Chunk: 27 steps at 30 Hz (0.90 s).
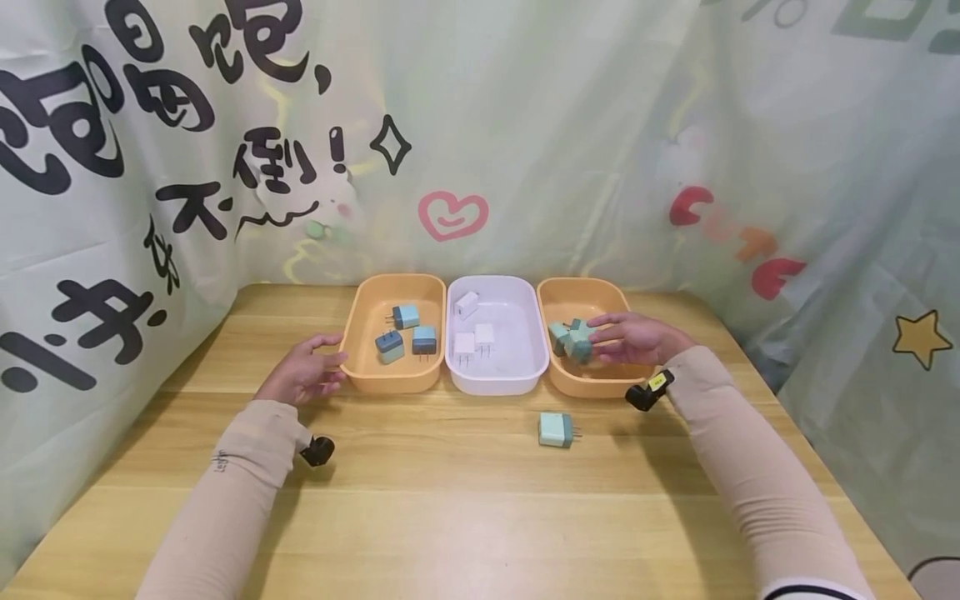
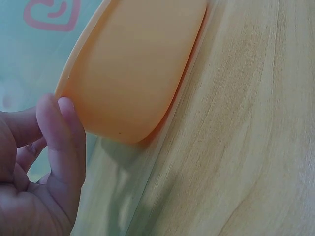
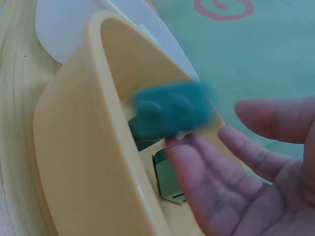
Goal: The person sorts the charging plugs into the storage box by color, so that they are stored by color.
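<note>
My right hand [image 1: 637, 337] is over the right orange tray [image 1: 600, 387], fingers spread and thumb apart. A blurred green charger plug [image 3: 172, 110] is at its fingertips, not gripped, above another green charger plug [image 3: 170, 179] in the tray. My left hand [image 1: 303, 371] is beside the left orange tray [image 1: 390, 383], its fingertips touching the tray's rim [image 2: 63, 81]. That tray holds blue charger plugs [image 1: 423, 338]. White charger plugs [image 1: 467, 304] lie in the white middle tray [image 1: 497, 387]. One light-green charger plug [image 1: 555, 430] lies on the table before the trays.
The three trays stand side by side across the back of the wooden table [image 1: 450, 517]. Behind them hangs a printed curtain [image 1: 540, 167], which also runs along both sides.
</note>
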{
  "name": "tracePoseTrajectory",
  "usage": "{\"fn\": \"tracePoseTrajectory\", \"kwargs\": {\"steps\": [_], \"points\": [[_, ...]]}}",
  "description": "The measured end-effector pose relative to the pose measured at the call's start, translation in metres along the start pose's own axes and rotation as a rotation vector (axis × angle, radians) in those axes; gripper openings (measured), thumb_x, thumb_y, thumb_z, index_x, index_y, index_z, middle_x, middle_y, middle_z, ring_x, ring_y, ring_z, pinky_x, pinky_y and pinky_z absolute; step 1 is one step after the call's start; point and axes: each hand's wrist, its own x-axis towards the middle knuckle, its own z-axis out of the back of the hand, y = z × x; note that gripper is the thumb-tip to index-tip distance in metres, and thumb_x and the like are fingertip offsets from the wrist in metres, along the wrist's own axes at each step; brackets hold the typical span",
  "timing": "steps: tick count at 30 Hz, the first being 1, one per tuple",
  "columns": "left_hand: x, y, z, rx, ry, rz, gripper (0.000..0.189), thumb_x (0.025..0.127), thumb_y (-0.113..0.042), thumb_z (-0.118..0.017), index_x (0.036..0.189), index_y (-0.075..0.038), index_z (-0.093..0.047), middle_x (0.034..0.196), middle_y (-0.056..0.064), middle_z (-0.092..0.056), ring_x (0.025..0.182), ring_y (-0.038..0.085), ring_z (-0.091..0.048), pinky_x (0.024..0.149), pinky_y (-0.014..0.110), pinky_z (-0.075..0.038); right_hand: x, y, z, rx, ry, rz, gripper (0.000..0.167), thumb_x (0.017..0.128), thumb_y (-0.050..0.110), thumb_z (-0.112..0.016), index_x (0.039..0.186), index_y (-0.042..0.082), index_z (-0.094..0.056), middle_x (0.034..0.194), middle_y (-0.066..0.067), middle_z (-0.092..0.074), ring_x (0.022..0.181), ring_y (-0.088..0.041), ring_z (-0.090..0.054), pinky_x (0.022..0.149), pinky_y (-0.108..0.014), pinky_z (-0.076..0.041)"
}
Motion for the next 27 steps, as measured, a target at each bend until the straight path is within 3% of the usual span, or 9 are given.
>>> {"fn": "tracePoseTrajectory", "kwargs": {"steps": [4, 13, 18, 27], "points": [[0.000, -0.002, 0.000, 0.006, -0.004, 0.005, 0.061, 0.100, -0.008, -0.052, 0.154, -0.010, -0.023, 0.095, 0.010, -0.049, 0.066, 0.010, -0.058, 0.058, 0.019, -0.055, -0.004, 0.003, 0.000, 0.034, -0.002, 0.029, 0.047, 0.101, -0.001, -0.043, 0.143, -0.005, -0.023, 0.102, -0.007, -0.066, 0.096, -0.022, -0.064, 0.084, -0.031, -0.055], [0.000, -0.005, 0.000, 0.021, -0.001, 0.007, 0.059, 0.101, -0.009, -0.051, 0.153, -0.010, -0.023, 0.100, 0.011, -0.047, 0.068, 0.010, -0.058, 0.060, 0.020, -0.055, -0.016, 0.004, -0.005, -0.019, -0.009, 0.056, 0.047, 0.103, 0.003, -0.042, 0.144, -0.007, -0.020, 0.102, -0.004, -0.066, 0.103, -0.025, -0.063, 0.093, -0.036, -0.052], [0.001, -0.004, 0.001, 0.029, 0.007, 0.006, 0.061, 0.101, -0.009, -0.051, 0.154, -0.010, -0.022, 0.101, 0.011, -0.046, 0.068, 0.010, -0.059, 0.060, 0.020, -0.055, -0.024, 0.001, -0.009, -0.036, -0.011, 0.076, 0.053, 0.103, 0.007, -0.045, 0.145, -0.009, -0.018, 0.105, -0.005, -0.066, 0.101, -0.024, -0.065, 0.096, -0.039, -0.050], [0.000, -0.002, 0.001, 0.007, 0.009, 0.024, 0.062, 0.100, -0.008, -0.054, 0.154, -0.012, -0.024, 0.097, 0.009, -0.049, 0.066, 0.010, -0.060, 0.059, 0.021, -0.056, -0.043, -0.009, -0.020, -0.061, 0.005, 0.118, 0.049, 0.101, 0.013, -0.052, 0.138, -0.009, -0.028, 0.110, -0.009, -0.064, 0.099, -0.024, -0.065, 0.092, -0.038, -0.053]]}}
